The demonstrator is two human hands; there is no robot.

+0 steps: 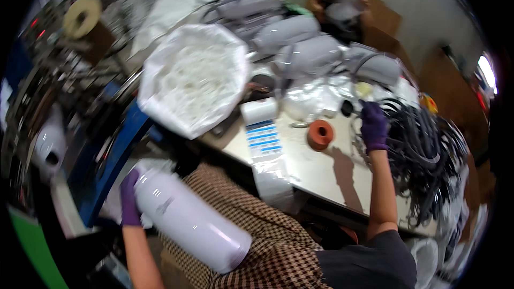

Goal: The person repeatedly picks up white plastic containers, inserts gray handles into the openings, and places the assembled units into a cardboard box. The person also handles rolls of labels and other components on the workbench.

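My left hand [130, 198], in a purple glove, grips one end of a large pale lavender cylindrical bottle [190, 219]. The bottle lies slanted across my lap, its other end pointing down and to the right. A small dark mark shows on its side. With the arm stretched forward, my right hand [373, 126], also gloved in purple, is at the left edge of a tangled heap of grey straps [423, 144]. Its fingers are blurred, so what they hold, if anything, does not show. A small black round piece [347, 108] lies just left of it.
On the white table [342, 176] stand an orange-brown tape roll [320, 135] and a label roll [265, 136] hanging over the edge. Left is a white bag [195, 80] of clear pieces. Grey wrapped bottles [308, 56] are piled behind; a person [342, 8] sits beyond. Machinery [80, 75] fills the left.
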